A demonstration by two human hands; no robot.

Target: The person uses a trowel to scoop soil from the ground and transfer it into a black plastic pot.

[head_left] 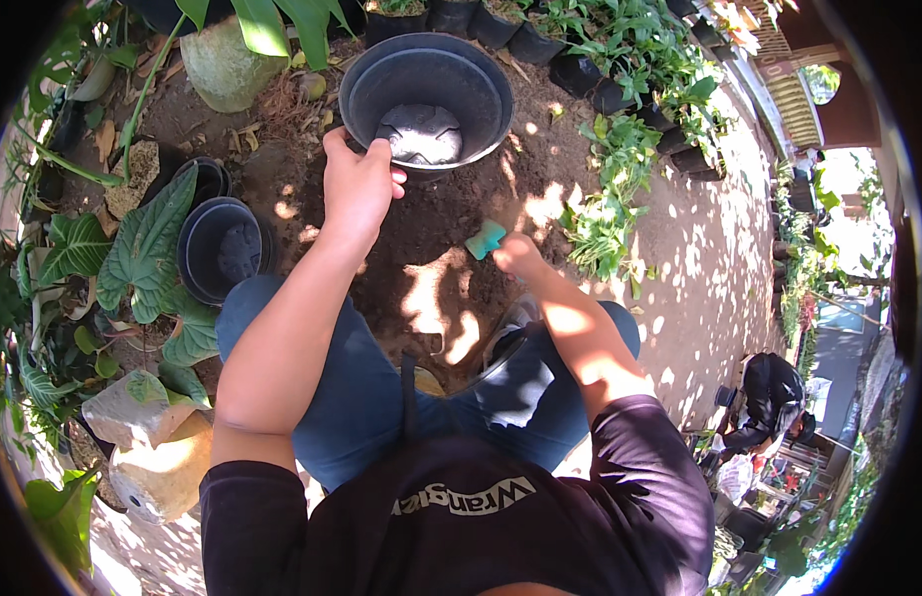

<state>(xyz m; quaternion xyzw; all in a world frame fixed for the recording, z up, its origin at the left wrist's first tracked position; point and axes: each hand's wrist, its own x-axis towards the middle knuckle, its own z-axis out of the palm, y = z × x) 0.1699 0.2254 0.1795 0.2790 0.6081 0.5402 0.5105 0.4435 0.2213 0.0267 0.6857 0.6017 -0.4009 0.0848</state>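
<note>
"Black pot [426,74]: where is it?"

"Toward the far edge of the soil patch [386,238], its mouth turned up to the person. Whether its base touches the dirt, I cannot tell."

"And the left grip [361,189]?"

"Closed on the near left part of the pot's rim, thumb over the lip."

"The right grip [518,256]?"

"Narrow, around a small green tool [486,239] over the soil patch, toward its right edge. The fist hides part of it, so I can't tell its kind."

"What stands about?"

"At the left edge, a smaller pot [205,268] by the left knee, with a second dark pot [211,177] just behind. Leafy plants [605,219] line the right edge; potted plants [570,70] border the far edge."
</note>
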